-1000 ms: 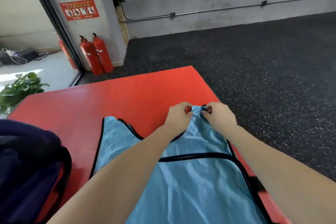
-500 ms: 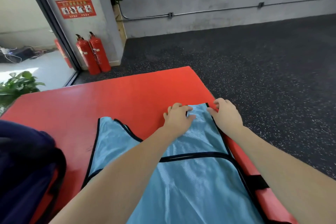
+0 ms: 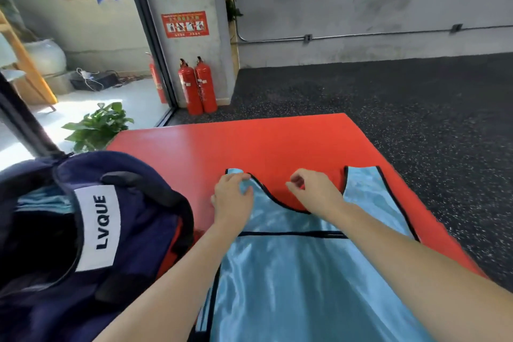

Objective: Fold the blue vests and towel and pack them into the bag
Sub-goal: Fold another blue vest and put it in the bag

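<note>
Blue vest [image 3: 305,272]: thin, glossy cloth with a satin sheen, edged in matt black binding. Mat [image 3: 249,144]: smooth red surface, faintly shiny. Bag [image 3: 133,203]: matt navy fabric bearing a white cloth label. Floor [image 3: 416,108]: rough, speckled black finish. Fire extinguishers [image 3: 197,86]: glossy red.

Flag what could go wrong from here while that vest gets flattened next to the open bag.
1. The blue vest looks shiny and slick; on the smooth red mat it may slide when folded. Only the left hand touches it, at the left strap; the right hand hovers over the neckline.
2. The vest's right strap lies near the mat's edge, so it could slip onto the floor.
3. The navy bag crowds the vest's left side and may snag the fold.
</note>
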`<state>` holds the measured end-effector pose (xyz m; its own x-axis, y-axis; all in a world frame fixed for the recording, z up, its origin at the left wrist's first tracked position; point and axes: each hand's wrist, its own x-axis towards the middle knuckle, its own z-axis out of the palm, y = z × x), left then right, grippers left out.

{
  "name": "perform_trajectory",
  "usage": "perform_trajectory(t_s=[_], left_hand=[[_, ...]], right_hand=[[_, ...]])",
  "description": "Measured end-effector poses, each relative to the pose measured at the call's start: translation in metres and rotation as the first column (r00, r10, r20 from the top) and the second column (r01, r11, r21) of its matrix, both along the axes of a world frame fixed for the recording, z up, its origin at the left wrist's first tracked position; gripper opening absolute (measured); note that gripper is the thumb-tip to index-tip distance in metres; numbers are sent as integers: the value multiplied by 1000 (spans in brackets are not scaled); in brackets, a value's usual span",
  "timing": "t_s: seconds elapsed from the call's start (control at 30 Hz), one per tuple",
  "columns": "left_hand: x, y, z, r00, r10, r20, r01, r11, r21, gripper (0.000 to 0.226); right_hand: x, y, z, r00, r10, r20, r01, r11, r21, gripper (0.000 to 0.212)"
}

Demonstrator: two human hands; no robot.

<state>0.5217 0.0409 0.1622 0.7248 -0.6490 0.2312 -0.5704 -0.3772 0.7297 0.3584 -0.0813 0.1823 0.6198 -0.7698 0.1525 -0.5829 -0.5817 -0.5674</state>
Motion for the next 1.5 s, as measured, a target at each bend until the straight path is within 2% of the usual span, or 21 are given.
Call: perform_trajectory(t_s=[0.13, 0.37, 0.5, 0.57, 0.63, 0.73, 0.83, 0.93, 1.03, 1.1, 1.23, 1.33, 1.43, 1.5], left_hand=[[36, 17, -9, 999, 7, -48, -10, 999, -47, 29], [54, 5, -8, 982, -63, -178, 55, 997, -46, 28], [62, -4, -6, 962, -27, -272, -14, 989, -150, 28], [63, -4, -5, 941, -15, -339, -54, 979, -196, 29], [64, -4, -6, 935, -15, -355, -74, 969, -237, 26], [64, -3, -6, 950, 2, -314, -93, 957, -275, 24], [60, -2, -3, 971, -7, -240, -65, 954, -292, 25], [60, -1, -7, 988, -35, -152, 5, 980, -197, 31], [64, 0, -13, 999, -37, -2, 36, 992, 119, 35], [62, 3, -12, 997, -31, 69, 12, 966, 257, 36], [46, 11, -2, 987, -96, 128, 66, 973, 220, 33], [25, 21, 10, 952, -220, 214, 172, 960, 223, 30], [7, 40, 13, 919, -377, 119, 342, 910, 235, 28], [1, 59, 8, 899, -429, 84, 390, 874, 289, 28]], right_hand=[[52, 18, -10, 997, 65, 31, -66, 997, 29, 25], [104, 9, -14, 995, 44, 94, -54, 993, 101, 23], [117, 2, -13, 993, 95, 73, -105, 984, 146, 16], [117, 0, -13, 986, 84, 142, -113, 972, 206, 20], [114, -2, -13, 963, -6, 269, -67, 963, 262, 28], [108, -6, -13, 893, -118, 435, -46, 937, 347, 30], [102, -4, -12, 871, -159, 465, -35, 923, 382, 28], [97, -2, -13, 919, -99, 382, -38, 941, 336, 23], [88, -5, -19, 997, 58, 42, -64, 981, 185, 46], [76, -3, -18, 997, 63, -42, -56, 986, 156, 52], [35, 10, -8, 996, 75, -51, -71, 993, 92, 40], [-9, 22, -8, 996, 71, -52, -68, 996, 57, 31], [-63, 30, -13, 999, 26, -32, -25, 999, 41, 26], [-101, 33, -16, 995, -5, -105, 4, 1000, -8, 25]])
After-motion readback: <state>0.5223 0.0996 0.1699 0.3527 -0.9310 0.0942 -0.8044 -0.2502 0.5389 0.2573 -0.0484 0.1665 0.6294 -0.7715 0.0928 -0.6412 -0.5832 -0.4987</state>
